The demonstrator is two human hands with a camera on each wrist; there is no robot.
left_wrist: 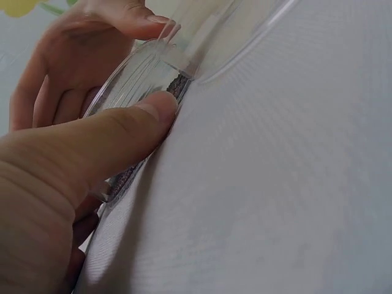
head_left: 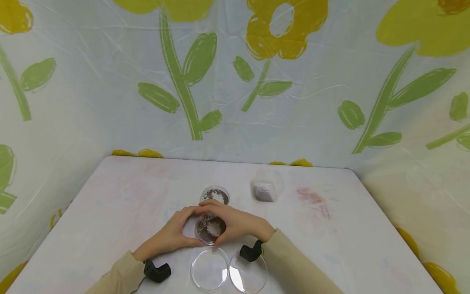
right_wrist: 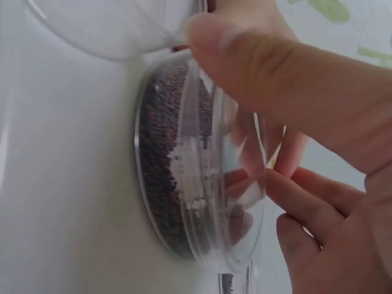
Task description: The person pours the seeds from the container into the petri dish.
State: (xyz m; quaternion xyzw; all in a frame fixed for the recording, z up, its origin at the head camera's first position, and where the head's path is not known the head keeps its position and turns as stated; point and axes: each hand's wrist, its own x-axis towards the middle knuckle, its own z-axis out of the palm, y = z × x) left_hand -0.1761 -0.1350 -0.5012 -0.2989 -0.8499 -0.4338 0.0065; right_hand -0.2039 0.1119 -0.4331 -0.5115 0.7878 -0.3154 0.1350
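Both hands curve around one clear petri dish (head_left: pixel 211 229), which holds small dark grains with a pale patch in the middle. My left hand (head_left: pixel 174 233) grips its left side, the thumb pressed on the near side wall in the left wrist view. From the right, my right hand (head_left: pixel 240 222) grips the same dish, thumb at the near edge and fingers around the far side. Fingertips of the two hands meet behind it. In the right wrist view the dish (right_wrist: pixel 162 141) shows a layer of dark grains under clear rims.
A second petri dish (head_left: pixel 205 197) of dark grains stands just behind the hands. Two clear round lids or dishes (head_left: pixel 209 269) lie side by side in front, the right one (head_left: pixel 253 281) partly under the right wrist's camera. A translucent container (head_left: pixel 264 191) with greyish contents stands at back right.
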